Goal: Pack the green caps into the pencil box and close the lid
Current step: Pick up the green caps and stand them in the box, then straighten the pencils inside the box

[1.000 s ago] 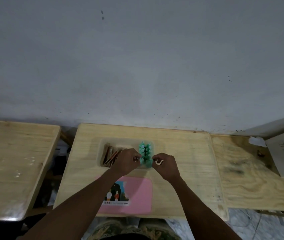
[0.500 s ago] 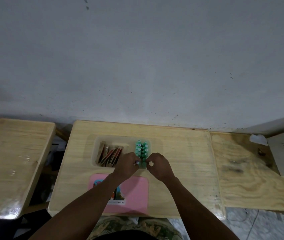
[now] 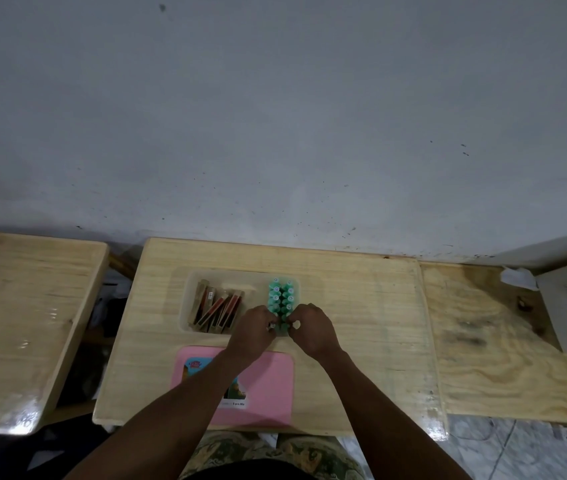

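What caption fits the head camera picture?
Both hands press green caps into the clear pencil box; pink lid waits nearby.

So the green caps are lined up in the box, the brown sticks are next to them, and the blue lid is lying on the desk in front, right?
Almost. The lid is pink, not blue, as the head view shows. The rest holds: the green caps stand in rows in the clear box, the brown sticks lie beside them, and the lid lies on the desk in front.

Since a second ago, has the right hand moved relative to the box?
Yes. The right hand has shifted left toward the green caps, closing on the left hand.
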